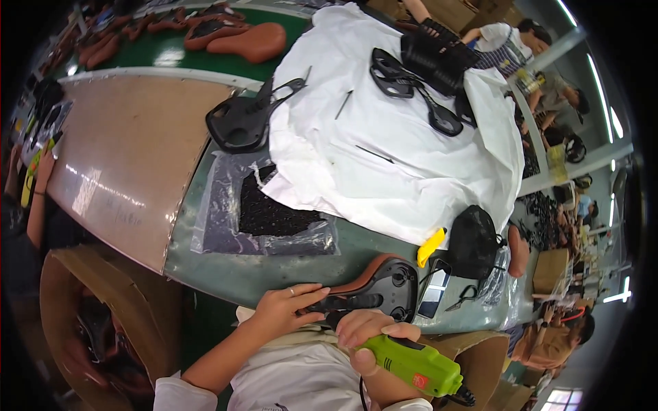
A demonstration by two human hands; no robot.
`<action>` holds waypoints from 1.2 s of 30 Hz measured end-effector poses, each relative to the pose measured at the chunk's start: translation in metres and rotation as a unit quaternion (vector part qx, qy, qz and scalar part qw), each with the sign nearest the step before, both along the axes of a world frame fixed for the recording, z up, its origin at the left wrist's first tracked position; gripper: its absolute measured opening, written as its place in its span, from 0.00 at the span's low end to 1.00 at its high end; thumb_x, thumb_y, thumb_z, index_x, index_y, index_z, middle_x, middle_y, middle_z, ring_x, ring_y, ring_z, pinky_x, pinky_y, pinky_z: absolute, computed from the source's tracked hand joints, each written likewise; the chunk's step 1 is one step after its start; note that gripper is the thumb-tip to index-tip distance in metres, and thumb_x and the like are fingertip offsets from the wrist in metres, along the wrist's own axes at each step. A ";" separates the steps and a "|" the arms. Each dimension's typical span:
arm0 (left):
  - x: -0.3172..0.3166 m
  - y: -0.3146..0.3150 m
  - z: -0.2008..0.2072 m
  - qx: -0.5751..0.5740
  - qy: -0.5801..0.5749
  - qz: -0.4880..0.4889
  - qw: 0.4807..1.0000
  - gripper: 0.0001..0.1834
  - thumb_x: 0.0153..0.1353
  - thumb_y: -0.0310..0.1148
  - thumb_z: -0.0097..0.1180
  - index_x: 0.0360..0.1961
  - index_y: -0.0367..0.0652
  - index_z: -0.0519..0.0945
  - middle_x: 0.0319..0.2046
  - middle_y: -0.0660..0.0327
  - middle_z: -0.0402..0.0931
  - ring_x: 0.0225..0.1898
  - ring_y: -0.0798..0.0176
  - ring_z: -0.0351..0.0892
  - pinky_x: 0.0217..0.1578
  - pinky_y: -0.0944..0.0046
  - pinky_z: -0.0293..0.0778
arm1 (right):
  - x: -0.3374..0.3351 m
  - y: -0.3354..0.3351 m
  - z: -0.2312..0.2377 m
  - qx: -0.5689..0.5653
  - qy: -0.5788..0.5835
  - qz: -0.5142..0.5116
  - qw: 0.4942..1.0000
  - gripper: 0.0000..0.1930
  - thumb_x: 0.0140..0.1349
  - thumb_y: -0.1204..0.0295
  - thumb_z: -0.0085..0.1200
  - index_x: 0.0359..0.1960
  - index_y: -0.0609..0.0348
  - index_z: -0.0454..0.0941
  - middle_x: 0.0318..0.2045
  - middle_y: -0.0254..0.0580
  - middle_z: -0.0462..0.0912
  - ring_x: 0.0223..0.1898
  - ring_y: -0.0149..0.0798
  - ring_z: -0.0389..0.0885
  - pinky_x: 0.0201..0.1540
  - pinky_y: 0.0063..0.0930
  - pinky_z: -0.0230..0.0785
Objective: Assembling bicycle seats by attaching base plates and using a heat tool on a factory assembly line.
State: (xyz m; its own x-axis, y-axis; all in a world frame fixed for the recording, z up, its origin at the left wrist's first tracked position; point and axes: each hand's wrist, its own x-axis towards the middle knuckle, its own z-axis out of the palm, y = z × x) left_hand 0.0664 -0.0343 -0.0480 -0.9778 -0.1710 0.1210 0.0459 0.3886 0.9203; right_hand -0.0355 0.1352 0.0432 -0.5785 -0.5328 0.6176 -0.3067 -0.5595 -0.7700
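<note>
A brown bicycle saddle (368, 279) lies upside down at the table's front edge, its black underside (396, 286) showing. My left hand (291, 308) grips the narrow end of it, with a ring on one finger. In my right hand (370, 334) is a bright green electric screwdriver (418, 366), fingers wrapped round its body. The tool's black front end points toward the narrow part of the saddle. Whether its tip touches a screw is hidden behind my hands. Beyond the saddle lies a plastic bag of small black screws (271, 209).
A white cloth (404, 178) covers the table, bearing black saddle bases (391, 72) and thin rods (373, 153). A yellow-handled tool (430, 248), a phone (434, 294) and a black bag (473, 240) lie right. Cardboard boxes (99, 274) flank me. Other people work nearby.
</note>
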 end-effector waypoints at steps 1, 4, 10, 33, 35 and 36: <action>0.000 -0.001 0.000 0.006 -0.001 0.009 1.000 0.31 0.59 0.43 0.78 0.64 0.55 0.87 0.59 0.60 0.86 0.32 0.63 0.91 0.38 0.63 0.88 | -0.001 -0.010 -0.006 -0.014 0.003 -0.001 1.000 0.31 0.67 0.78 0.65 0.67 0.53 0.61 0.30 0.48 0.84 0.26 0.46 0.85 0.34 0.45 0.83; -0.001 -0.005 0.000 0.004 0.021 0.010 1.000 0.30 0.60 0.43 0.77 0.64 0.54 0.87 0.58 0.59 0.87 0.32 0.61 0.91 0.36 0.62 0.87 | -0.003 -0.017 -0.004 0.025 0.004 0.001 1.000 0.29 0.65 0.78 0.66 0.63 0.53 0.63 0.29 0.46 0.84 0.25 0.45 0.85 0.34 0.43 0.83; -0.001 -0.007 -0.003 -0.001 0.041 0.013 0.999 0.29 0.59 0.40 0.77 0.63 0.53 0.87 0.57 0.59 0.87 0.41 0.54 0.91 0.41 0.59 0.87 | -0.009 -0.029 0.002 0.058 0.019 0.060 0.996 0.28 0.63 0.82 0.66 0.60 0.53 0.65 0.28 0.45 0.84 0.25 0.45 0.85 0.33 0.44 0.83; -0.002 -0.006 -0.001 0.066 -0.077 -0.001 0.995 0.64 0.56 0.43 0.79 0.85 0.52 0.47 0.52 0.54 0.89 0.45 0.45 0.91 0.44 0.50 0.85 | -0.015 -0.046 -0.008 0.079 0.015 0.107 0.991 0.21 0.60 0.84 0.64 0.52 0.58 0.68 0.22 0.43 0.81 0.20 0.43 0.81 0.27 0.40 0.80; -0.003 -0.006 0.004 0.056 -0.082 -0.006 0.995 0.61 0.56 0.44 0.79 0.84 0.51 0.52 0.54 0.54 0.88 0.46 0.46 0.90 0.44 0.51 0.85 | -0.013 -0.044 -0.008 0.073 0.005 0.074 0.995 0.21 0.61 0.85 0.63 0.52 0.58 0.68 0.22 0.43 0.81 0.19 0.43 0.81 0.27 0.39 0.79; -0.003 -0.006 0.006 0.048 -0.089 -0.010 0.995 0.57 0.56 0.45 0.79 0.82 0.50 0.58 0.55 0.54 0.88 0.48 0.47 0.90 0.45 0.52 0.85 | -0.012 -0.043 -0.008 0.070 0.006 0.073 0.995 0.21 0.61 0.85 0.63 0.52 0.58 0.68 0.22 0.43 0.81 0.19 0.43 0.81 0.27 0.39 0.79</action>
State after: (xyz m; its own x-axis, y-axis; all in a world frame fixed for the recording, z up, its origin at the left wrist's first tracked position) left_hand 0.0638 -0.0403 -0.0421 -0.9857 -0.1534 -0.0697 -0.1136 0.2998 0.9472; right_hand -0.0476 0.0925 0.0354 -0.4818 -0.6922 0.5373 -0.2389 -0.4862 -0.8406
